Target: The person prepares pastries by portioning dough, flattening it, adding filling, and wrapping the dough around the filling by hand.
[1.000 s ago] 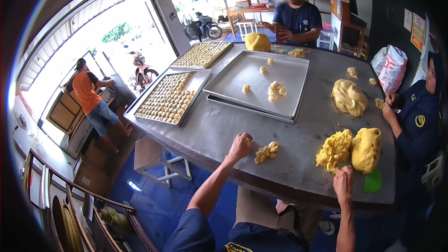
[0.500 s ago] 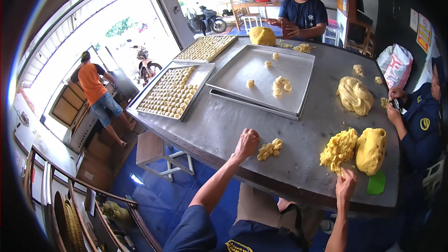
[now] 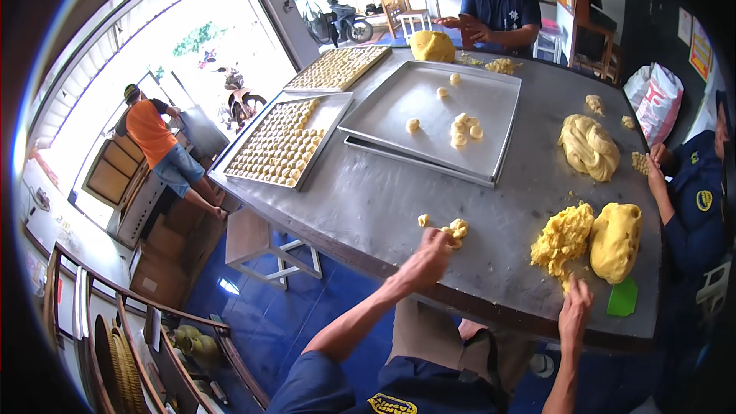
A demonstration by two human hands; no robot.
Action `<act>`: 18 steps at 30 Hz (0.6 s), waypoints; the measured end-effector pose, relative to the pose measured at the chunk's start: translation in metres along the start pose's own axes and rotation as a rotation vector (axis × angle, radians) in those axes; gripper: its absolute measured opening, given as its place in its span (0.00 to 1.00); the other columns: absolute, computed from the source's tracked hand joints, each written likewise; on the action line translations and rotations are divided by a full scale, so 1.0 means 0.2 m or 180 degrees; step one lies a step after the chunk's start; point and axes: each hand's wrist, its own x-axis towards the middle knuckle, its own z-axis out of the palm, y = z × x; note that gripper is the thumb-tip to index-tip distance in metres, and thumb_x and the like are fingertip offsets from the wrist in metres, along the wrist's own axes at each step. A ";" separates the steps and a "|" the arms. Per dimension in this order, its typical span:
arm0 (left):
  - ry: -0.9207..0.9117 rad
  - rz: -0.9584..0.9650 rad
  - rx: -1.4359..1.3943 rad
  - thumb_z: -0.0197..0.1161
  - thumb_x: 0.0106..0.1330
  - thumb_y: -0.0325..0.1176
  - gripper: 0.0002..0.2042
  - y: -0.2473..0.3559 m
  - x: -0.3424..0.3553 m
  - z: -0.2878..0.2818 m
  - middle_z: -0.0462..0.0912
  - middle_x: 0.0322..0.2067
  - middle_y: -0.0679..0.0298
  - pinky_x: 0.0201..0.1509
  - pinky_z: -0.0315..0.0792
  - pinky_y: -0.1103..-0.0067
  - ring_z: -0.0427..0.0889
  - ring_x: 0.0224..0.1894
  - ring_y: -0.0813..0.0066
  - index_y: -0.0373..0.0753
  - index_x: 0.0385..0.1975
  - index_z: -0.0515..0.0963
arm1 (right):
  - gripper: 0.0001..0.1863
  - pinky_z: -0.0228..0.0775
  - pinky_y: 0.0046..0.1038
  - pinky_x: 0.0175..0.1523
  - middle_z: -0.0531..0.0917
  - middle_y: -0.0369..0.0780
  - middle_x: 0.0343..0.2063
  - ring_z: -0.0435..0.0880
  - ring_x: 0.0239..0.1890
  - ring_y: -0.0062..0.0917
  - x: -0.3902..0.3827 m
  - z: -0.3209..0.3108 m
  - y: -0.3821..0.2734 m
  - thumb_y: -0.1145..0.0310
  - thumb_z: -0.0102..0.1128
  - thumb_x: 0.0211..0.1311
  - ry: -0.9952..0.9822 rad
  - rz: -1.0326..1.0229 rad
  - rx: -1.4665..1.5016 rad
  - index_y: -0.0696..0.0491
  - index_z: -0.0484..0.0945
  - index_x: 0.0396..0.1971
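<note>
- Our left hand (image 3: 428, 262): back up, fingers part-curled, tips down at the near side of the dough cluster (image 3: 458, 228). We can't tell if it grips a piece; the hand blocks the view.
- Our right hand (image 3: 575, 310): fingers bent inward, tips at the loose near end of the crumbly yellow mound (image 3: 562, 238). We can't tell if a bit is pinched.
- Metal-topped table (image 3: 368, 203): runs in front of us, both hands over its near edge.
- Wide tray (image 3: 383, 107): beyond our left hand, stacked on another tray, a few round pieces on it.
- Left tray (image 3: 331, 119): rows of small rounds, part of its right side bare.
- Yellow block (image 3: 616, 241): smooth, just right of the mound.
- Pale twisted dough (image 3: 589, 147): beyond the mound and block, on the right side of the table.
- Green flat piece (image 3: 622, 297): just nearer than the block, right of our right hand.
- Lone dough bit (image 3: 423, 220): just left of the cluster, apart from it.
</note>
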 end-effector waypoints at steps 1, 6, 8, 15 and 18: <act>0.0113 0.0503 0.0140 0.57 0.66 0.22 0.19 0.03 0.02 0.05 0.76 0.52 0.52 0.62 0.75 0.62 0.77 0.59 0.47 0.39 0.58 0.73 | 0.25 0.70 0.43 0.64 0.79 0.51 0.59 0.78 0.57 0.47 0.04 -0.02 -0.02 0.82 0.62 0.63 0.0088 0.0245 0.0470 0.59 0.79 0.61; 0.0357 0.1694 0.1328 0.65 0.69 0.37 0.12 -0.01 0.03 0.41 0.86 0.43 0.53 0.58 0.77 0.59 0.81 0.57 0.50 0.36 0.46 0.81 | 0.15 0.75 0.43 0.53 0.83 0.48 0.41 0.81 0.46 0.45 0.14 0.07 0.02 0.82 0.65 0.56 0.0481 -0.0029 0.0417 0.63 0.85 0.45; -0.0712 0.0607 0.1860 0.64 0.69 0.40 0.14 0.14 0.12 0.46 0.85 0.41 0.56 0.57 0.75 0.61 0.80 0.55 0.52 0.35 0.43 0.81 | 0.15 0.75 0.43 0.52 0.82 0.47 0.39 0.80 0.45 0.45 0.14 0.05 0.07 0.82 0.65 0.54 0.0357 -0.0212 0.0138 0.63 0.85 0.43; 0.0586 0.1326 0.1763 0.64 0.64 0.44 0.19 0.08 0.39 0.59 0.73 0.44 0.54 0.57 0.64 0.62 0.71 0.52 0.57 0.34 0.43 0.76 | 0.18 0.71 0.43 0.58 0.74 0.55 0.48 0.77 0.51 0.49 0.17 -0.18 -0.03 0.88 0.55 0.57 -0.0524 -0.0086 -0.0095 0.66 0.81 0.48; 0.0533 0.1392 0.1783 0.61 0.64 0.42 0.17 0.04 0.50 0.61 0.71 0.47 0.50 0.58 0.62 0.55 0.70 0.52 0.52 0.35 0.44 0.74 | 0.23 0.66 0.43 0.70 0.69 0.60 0.65 0.69 0.67 0.55 0.07 -0.11 0.00 0.89 0.51 0.61 -0.0303 0.0154 -0.0179 0.68 0.75 0.58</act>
